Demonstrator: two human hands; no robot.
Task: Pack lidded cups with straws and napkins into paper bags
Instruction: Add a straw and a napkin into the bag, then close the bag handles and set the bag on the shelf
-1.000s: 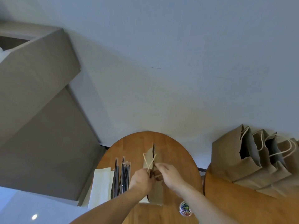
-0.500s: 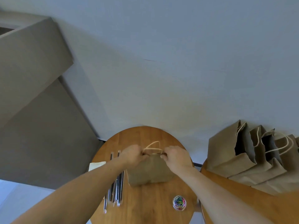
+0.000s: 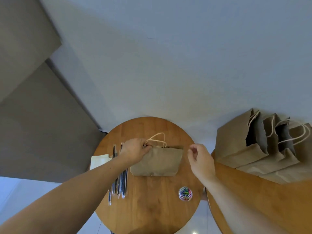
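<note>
head view: left hand [image 3: 135, 150] gripping paper bag [image 3: 157, 162] hides its top corner.

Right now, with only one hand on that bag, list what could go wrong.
1. Only the left hand grips the brown paper bag, at its top left corner. The right hand is clear of it, so the bag may tip or twist.
2. The left forearm crosses above the wrapped straws; a pull back could sweep them off the round table.
</note>
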